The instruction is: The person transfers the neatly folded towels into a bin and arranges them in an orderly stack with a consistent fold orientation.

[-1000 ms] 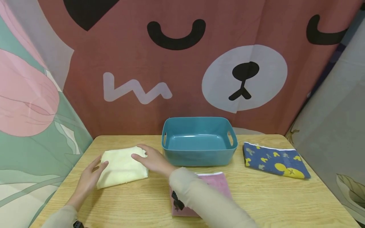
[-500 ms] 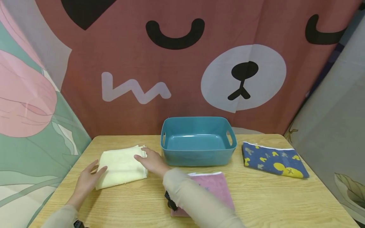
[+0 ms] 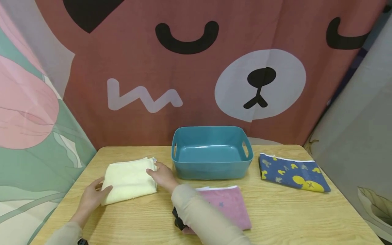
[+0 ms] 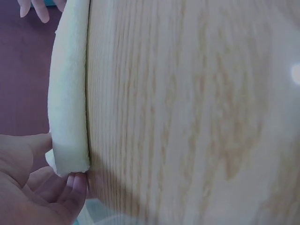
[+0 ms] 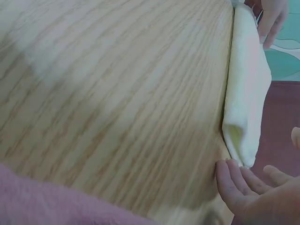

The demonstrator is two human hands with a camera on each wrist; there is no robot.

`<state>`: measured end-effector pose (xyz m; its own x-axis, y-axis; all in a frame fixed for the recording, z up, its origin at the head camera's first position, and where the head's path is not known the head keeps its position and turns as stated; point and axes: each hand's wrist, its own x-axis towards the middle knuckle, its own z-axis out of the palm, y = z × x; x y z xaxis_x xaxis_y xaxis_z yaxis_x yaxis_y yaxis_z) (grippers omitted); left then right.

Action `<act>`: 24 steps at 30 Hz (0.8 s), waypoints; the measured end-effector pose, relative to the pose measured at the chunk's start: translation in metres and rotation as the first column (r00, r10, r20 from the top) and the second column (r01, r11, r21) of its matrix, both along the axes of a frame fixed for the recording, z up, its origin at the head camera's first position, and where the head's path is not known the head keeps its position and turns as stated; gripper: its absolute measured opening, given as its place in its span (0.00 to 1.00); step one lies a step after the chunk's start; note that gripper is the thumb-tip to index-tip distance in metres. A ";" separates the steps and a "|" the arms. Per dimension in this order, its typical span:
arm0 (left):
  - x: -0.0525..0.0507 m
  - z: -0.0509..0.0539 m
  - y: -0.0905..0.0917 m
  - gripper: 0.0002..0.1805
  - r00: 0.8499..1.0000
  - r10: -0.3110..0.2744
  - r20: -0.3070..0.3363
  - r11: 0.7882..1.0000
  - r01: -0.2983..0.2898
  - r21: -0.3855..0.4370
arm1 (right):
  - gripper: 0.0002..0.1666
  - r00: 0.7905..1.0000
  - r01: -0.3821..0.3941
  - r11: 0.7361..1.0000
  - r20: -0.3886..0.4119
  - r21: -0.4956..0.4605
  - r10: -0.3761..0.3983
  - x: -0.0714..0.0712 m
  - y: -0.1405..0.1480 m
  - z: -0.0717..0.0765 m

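Note:
A folded pale yellow towel lies on the left side of the wooden table. At its left end my left hand pinches the edge; in the left wrist view the thumb is on the upper face and the fingertips are low at the end. My right hand is at the opposite end. There the right wrist view has its straight fingers touching the towel's lower edge, with the thumb raised apart from the cloth.
Behind stands a teal plastic basket with handle holes. A folded pink towel lies in front of it, partly under my right forearm. To the right is a folded blue towel with yellow shapes. Printed curtains surround the wooden table.
My right hand has drawn back a little from the towel's top toward its right edge. The left thumb and fingers have come down around the left end. The towel stays nearly in place.

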<state>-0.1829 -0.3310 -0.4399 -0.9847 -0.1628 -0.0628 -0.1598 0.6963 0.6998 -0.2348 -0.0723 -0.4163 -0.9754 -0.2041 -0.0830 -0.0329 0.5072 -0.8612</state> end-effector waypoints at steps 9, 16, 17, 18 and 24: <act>-0.006 -0.003 -0.002 0.39 1.000 -0.007 0.008 0.998 0.008 -0.068 | 0.32 0.998 0.059 0.998 0.017 -0.029 -0.058 0.001 -0.013 -0.011; -0.008 -0.003 -0.002 0.40 1.000 -0.006 0.017 0.995 0.008 -0.102 | 0.20 0.998 0.057 0.997 0.022 0.056 -0.058 -0.002 -0.019 -0.017; -0.008 -0.003 -0.002 0.40 1.000 -0.003 0.022 0.995 0.006 -0.105 | 0.18 0.998 0.059 0.996 0.028 0.062 -0.061 -0.002 -0.019 -0.017; -0.008 -0.003 -0.002 0.40 1.000 0.001 0.030 0.995 0.002 -0.105 | 0.17 0.997 0.065 0.996 0.037 0.063 -0.067 -0.001 -0.019 -0.017; -0.008 -0.004 -0.001 0.40 0.998 0.021 0.055 0.995 -0.016 -0.094 | 0.14 0.994 0.087 0.995 0.061 0.057 -0.090 0.001 -0.018 -0.014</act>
<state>-0.1913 -0.3321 -0.4444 -0.9768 -0.1884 -0.1018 -0.2103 0.7545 0.6217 -0.2337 -0.0901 -0.4302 -0.9819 -0.1107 -0.1539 0.0681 0.5516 -0.8313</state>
